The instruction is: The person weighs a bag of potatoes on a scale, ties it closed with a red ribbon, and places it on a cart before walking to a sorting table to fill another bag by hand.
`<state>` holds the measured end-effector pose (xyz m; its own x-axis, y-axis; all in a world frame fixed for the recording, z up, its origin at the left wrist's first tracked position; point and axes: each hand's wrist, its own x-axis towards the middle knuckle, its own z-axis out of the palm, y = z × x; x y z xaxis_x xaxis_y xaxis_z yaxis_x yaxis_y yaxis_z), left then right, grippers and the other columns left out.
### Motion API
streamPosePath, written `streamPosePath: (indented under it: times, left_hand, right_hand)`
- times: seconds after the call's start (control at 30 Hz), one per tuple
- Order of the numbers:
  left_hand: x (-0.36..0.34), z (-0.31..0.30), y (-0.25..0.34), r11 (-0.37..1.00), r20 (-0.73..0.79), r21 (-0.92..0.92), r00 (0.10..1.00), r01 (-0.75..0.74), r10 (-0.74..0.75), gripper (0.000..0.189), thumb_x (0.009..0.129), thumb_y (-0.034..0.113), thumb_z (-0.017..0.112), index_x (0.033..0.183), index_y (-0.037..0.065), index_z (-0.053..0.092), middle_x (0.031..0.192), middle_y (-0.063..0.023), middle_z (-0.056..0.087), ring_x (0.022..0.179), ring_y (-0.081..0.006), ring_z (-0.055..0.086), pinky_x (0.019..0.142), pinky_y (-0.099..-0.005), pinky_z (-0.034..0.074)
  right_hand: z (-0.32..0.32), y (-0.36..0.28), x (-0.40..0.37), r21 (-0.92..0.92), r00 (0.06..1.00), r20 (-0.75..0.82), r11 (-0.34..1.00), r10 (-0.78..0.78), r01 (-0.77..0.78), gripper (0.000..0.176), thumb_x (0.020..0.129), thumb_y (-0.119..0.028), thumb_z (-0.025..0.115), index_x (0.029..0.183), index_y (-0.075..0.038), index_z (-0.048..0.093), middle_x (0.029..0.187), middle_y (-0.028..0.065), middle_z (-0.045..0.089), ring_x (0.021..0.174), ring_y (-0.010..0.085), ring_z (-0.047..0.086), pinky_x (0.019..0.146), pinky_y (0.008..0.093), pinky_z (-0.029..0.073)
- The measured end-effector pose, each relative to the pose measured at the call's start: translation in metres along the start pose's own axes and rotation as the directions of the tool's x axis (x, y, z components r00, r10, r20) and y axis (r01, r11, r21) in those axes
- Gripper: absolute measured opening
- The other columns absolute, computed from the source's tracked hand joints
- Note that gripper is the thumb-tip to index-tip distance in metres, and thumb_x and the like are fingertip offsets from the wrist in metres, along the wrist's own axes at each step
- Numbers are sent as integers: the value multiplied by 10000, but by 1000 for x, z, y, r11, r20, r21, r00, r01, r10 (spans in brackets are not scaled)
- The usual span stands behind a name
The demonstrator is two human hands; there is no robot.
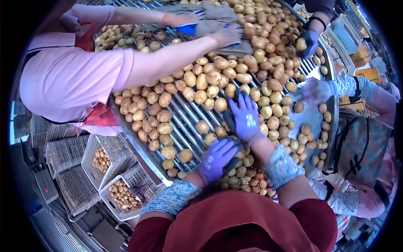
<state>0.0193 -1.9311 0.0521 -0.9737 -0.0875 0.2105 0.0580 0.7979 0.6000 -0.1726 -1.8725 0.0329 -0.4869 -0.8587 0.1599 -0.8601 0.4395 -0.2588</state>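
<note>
My left hand (216, 159), in a purple glove, lies flat with its fingers spread near the front edge of the metal rollers (184, 113). Beyond it and to its right is my right hand (245, 115), gloved the same way, its fingers stretched out away from me. Dark palm sides of the gloves show at their edges. Round potatoes (213, 77) surround both hands and lie thickly over the rollers. A few single potatoes (202, 127) sit between my hands and the bare rollers. Whatever lies under my palms is hidden.
A person in a pink shirt (75, 80) reaches in from the left with gloved hands on a grey cloth (216, 25). On the right, a co-worker's blurred gloved hand (312, 91) and another's dark glove (308, 43) are over the table. Crates (121, 216) of potatoes stand lower left.
</note>
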Motion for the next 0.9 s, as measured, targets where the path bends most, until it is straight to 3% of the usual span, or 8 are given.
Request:
streamPosePath:
  times: [0.13,0.23,0.37,0.4,0.43,0.47,0.6,0.9]
  left_hand:
    - [11,-36,-46,924,-244,61,903,377,-353,322,818,122,635,1108,-1,570,1021,-194,572,959,-378,548,855,-513,407]
    - [-8,-62,-94,775,-462,359,821,520,-337,519,830,189,634,1271,-38,483,1291,-262,489,1199,-440,441,1038,-485,333]
    - [-31,-29,-88,781,-28,474,893,408,-450,518,824,166,587,1314,36,480,1344,-215,465,1260,-421,399,1069,-519,279]
    - [6,-39,-62,790,367,202,703,579,-609,557,798,162,593,1325,36,464,1341,-205,463,1247,-426,409,1058,-521,289]
    - [-27,2,-53,870,58,344,917,353,-395,540,801,162,578,1314,33,467,1334,-206,463,1229,-427,421,1038,-516,311]
    - [-16,4,-31,907,30,236,931,348,-365,511,811,159,553,1299,30,478,1327,-213,465,1222,-423,425,1020,-513,327]
    - [-4,28,-3,991,292,131,955,20,-58,541,789,235,616,1264,8,492,1308,-241,462,1214,-410,432,1021,-546,312]
    - [-18,-29,-35,957,-108,67,956,281,-273,420,790,205,644,1141,-6,552,1198,-212,536,1085,-414,500,923,-508,382]
  right_hand:
    - [-36,-7,-75,192,965,218,976,-147,105,502,843,-355,590,1244,-60,530,1243,224,511,1150,387,480,1012,493,340]
    - [-59,5,-86,209,968,222,975,-118,72,460,818,-325,639,1177,-46,569,1202,206,544,1097,374,521,964,483,383]
    - [-66,11,-31,349,997,-31,935,-63,70,399,752,-164,719,1117,-44,613,1119,175,610,1035,356,571,884,423,448]
    - [-70,3,-4,337,986,-112,929,-122,153,404,750,-160,720,1120,-40,609,1127,174,602,1014,347,574,868,425,451]
    - [-72,-6,26,330,965,-204,916,-166,228,400,754,-159,710,1122,-43,604,1126,166,595,999,347,572,871,435,440]
    - [-66,-11,48,291,956,-233,926,-177,242,391,772,-182,685,1126,-43,591,1142,160,580,1036,349,554,899,442,415]
    - [-6,9,106,-14,939,-306,987,-159,163,405,789,-253,659,1154,-99,575,1206,131,554,1142,316,488,922,490,373]
    - [-54,123,-29,-275,970,-94,931,222,-240,338,820,-314,621,1070,-88,635,1161,140,581,1206,338,456,978,536,329]
